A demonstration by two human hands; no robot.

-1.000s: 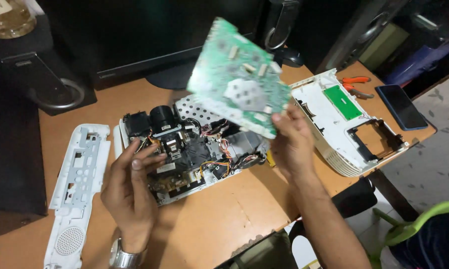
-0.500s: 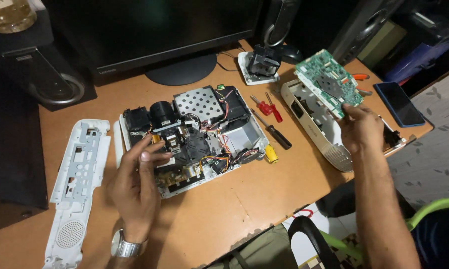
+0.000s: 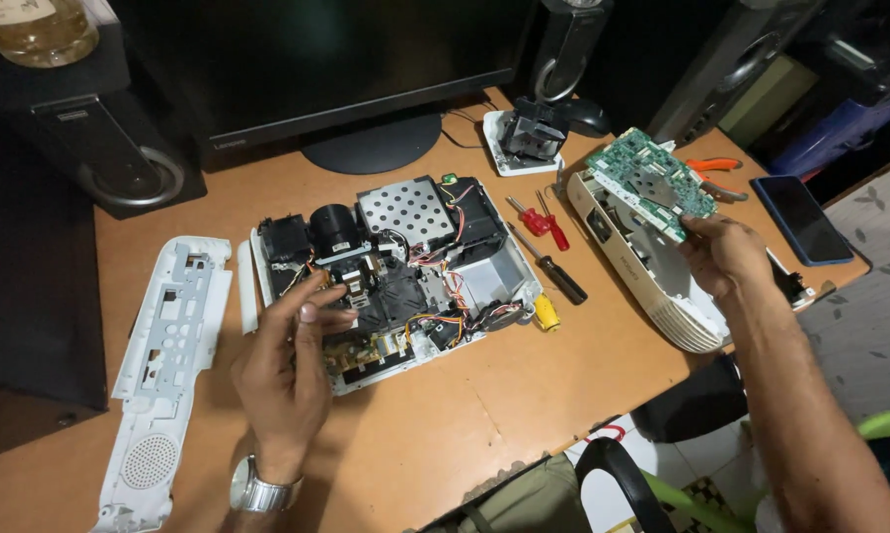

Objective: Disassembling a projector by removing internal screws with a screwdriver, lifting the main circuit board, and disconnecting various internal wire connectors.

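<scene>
Two hands share the work: the right hand (image 3: 726, 259) pinches a thin, stiff, light green circuit board (image 3: 654, 180) by its edge over the white cover (image 3: 652, 271), sensibly clear of its fragile parts, while the left hand (image 3: 287, 365), fingers loosely open and empty, rests on the opened projector (image 3: 395, 266).

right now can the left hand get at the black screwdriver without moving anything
Probably not easily: the left hand rests at the near edge of the opened device, which lies between it and the black screwdriver. It would have to reach over or around it.
</scene>
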